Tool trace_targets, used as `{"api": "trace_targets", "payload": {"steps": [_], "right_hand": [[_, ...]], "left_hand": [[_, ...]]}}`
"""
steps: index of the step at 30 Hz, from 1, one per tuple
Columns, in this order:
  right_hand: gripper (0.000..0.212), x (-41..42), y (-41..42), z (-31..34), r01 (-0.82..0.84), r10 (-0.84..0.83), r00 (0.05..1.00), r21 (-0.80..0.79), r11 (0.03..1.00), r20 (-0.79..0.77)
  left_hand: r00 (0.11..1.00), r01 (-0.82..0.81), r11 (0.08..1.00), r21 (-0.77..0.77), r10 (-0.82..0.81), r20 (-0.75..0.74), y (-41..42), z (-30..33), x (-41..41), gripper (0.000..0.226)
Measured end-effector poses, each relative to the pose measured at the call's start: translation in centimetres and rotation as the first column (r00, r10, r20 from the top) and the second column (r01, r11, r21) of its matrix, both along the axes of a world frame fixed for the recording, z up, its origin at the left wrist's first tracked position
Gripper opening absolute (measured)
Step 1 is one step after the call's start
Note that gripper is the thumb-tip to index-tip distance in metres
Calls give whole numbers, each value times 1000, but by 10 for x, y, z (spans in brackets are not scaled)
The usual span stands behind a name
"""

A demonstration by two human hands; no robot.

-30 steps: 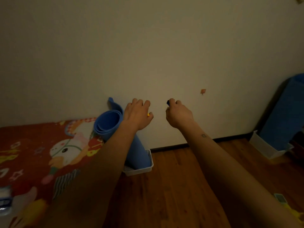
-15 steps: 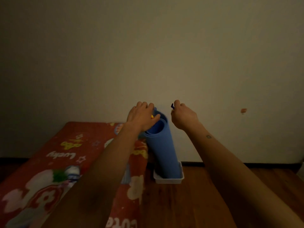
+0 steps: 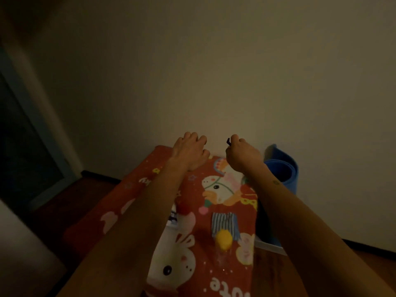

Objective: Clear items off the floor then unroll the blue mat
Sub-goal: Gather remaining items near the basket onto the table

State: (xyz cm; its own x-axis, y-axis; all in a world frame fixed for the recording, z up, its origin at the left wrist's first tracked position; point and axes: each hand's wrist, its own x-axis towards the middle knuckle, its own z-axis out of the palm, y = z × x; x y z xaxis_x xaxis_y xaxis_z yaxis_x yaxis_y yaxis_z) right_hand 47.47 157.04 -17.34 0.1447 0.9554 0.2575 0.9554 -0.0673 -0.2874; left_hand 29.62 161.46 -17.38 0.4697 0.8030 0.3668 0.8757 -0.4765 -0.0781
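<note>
My left hand (image 3: 189, 151) hovers with fingers curled; I cannot tell whether it holds anything. My right hand (image 3: 243, 156) pinches a small dark blue item (image 3: 228, 141). The rolled blue mat (image 3: 282, 171) stands upright against the wall, right of the red cartoon mattress (image 3: 225, 196).

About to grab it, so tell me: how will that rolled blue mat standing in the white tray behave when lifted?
The blue mat looks like foam, so probably light. Its loose outer flap may uncurl. Standing upright in the white tray, it could tip if nudged.
</note>
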Motion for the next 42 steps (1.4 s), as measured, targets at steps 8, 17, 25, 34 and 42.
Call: {"api": "trace_targets", "payload": {"steps": [8,17,25,34,42], "right_hand": [[24,-49,111,-42,-67,66,997,-45,997,-37],[28,-77,233,-85,-97,87,993,-133,986,-80],[33,-102,312,-157,-50,33,993,-154,987,-114],[23,-156,385,-309,44,-114,975,-332,942,-193],[33,-167,392,-440,23,-142,967,-480,877,-213]], "left_hand": [[995,-98,995,-19,98,-11,83,-30,-49,42],[995,-97,994,-52,96,-18,195,-73,-72,38],[999,-48,987,-153,51,19,294,-152,-99,44],[999,30,896,-442,-37,-6,387,-318,-140,70],[994,38,785,-618,-92,-55,389,-455,-146,79]]}}
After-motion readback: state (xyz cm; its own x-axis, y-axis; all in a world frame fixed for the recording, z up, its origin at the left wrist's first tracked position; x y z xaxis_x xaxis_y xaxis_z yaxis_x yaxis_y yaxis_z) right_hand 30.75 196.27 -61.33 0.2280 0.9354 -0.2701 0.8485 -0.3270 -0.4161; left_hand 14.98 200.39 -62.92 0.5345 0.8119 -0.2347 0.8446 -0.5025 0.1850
